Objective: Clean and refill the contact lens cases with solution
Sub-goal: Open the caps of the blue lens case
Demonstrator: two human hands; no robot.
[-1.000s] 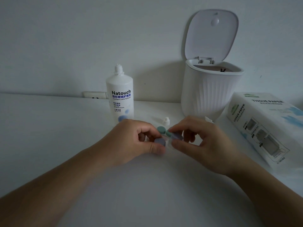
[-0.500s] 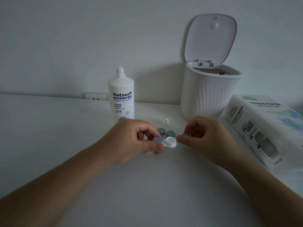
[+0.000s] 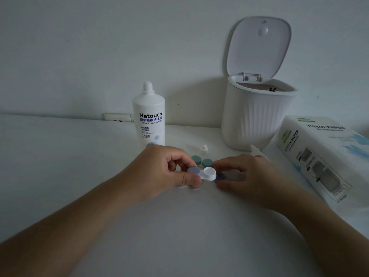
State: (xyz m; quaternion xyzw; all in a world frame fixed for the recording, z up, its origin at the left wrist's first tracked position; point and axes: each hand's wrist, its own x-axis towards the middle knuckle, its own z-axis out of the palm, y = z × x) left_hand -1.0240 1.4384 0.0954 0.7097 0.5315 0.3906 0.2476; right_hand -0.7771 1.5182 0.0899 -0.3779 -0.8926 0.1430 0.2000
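1. Since a second ago the right hand has taken the purple cap off the case and drawn it a little to the right; the well on that side now stands open and white.
2. The left hand pinches the case at its other end, thumb below and fingers curled above, with that end's purple cap on.
3. The right fingers are pressed around the loose cap, just beside the open well.
4. Just behind the fingers lies a second case with two green caps, both apparently closed and not yet touched.
5. The bottle stands behind the left hand with its neck bare; the small white piece on the table near the green caps is likely its cap.
6. Behind the right hand the bin stands with its lid up, and the tissue pack lies to the right.
7. My judgement: the task is at an early stage. One well is opened; I cannot tell whether it holds liquid. Opening the rest, emptying, wiping, refilling and recapping appear to remain.
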